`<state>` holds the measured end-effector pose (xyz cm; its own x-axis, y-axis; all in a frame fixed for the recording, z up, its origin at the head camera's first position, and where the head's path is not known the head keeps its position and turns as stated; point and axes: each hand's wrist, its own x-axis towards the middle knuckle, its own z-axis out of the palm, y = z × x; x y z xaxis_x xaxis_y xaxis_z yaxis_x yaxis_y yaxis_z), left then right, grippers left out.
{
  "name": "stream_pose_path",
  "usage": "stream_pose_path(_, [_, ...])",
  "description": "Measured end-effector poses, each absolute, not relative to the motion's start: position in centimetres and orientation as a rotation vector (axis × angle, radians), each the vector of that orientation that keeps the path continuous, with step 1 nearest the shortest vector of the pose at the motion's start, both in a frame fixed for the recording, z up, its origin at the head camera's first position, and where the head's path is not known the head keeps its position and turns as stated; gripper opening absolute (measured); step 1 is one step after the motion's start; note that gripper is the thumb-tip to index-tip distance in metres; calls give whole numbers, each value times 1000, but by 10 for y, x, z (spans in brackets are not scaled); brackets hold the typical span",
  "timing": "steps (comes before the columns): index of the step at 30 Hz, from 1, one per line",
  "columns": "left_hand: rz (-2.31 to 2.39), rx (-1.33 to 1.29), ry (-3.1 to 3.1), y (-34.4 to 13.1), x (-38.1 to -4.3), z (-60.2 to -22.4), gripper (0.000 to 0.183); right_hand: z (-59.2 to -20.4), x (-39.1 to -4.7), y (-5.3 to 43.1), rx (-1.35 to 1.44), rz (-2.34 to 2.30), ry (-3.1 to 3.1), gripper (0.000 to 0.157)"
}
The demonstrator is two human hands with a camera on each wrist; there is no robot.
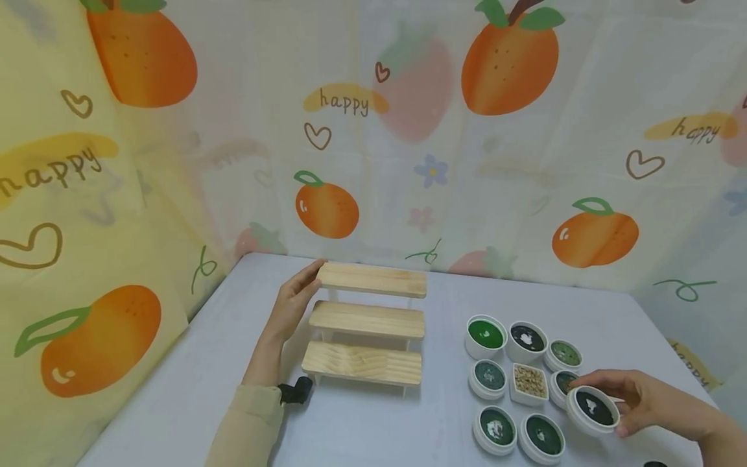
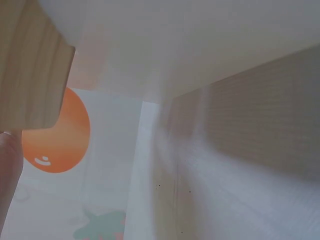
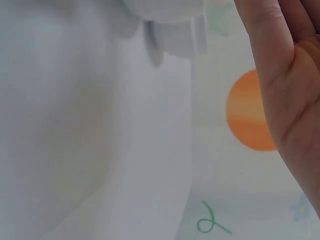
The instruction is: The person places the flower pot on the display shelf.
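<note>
My right hand (image 1: 648, 402) grips a small round white cup (image 1: 592, 410) with a glossy, very dark fill, fingers at its far side and thumb at the near side. The cup overlaps a smaller green-filled cup (image 1: 563, 381) in the head view; whether they touch I cannot tell. At the left, my left hand (image 1: 292, 301) touches the left end of the top board of a three-tier wooden display stand (image 1: 364, 321), its fingers fairly straight. The left wrist view shows a finger (image 2: 9, 165) against a board's end (image 2: 35, 75). White cups (image 3: 170, 12) show blurred in the right wrist view.
Several round white cups with green or dark fills (image 1: 486, 334) surround a square white dish (image 1: 530, 401) of tan pellets. A dark object (image 1: 655, 464) shows at the bottom edge. Fruit-print cloth (image 1: 373, 162) hangs behind and beside the white table (image 1: 443, 415).
</note>
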<state>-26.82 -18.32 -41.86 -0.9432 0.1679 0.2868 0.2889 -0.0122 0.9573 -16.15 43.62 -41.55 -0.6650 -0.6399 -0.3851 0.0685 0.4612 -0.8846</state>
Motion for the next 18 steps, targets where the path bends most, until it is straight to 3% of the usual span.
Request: stream_pose_path(18, [-2121,-505,-2137,-184,-270,-421,53,-370,-202,353,-814,-1295,2271,54])
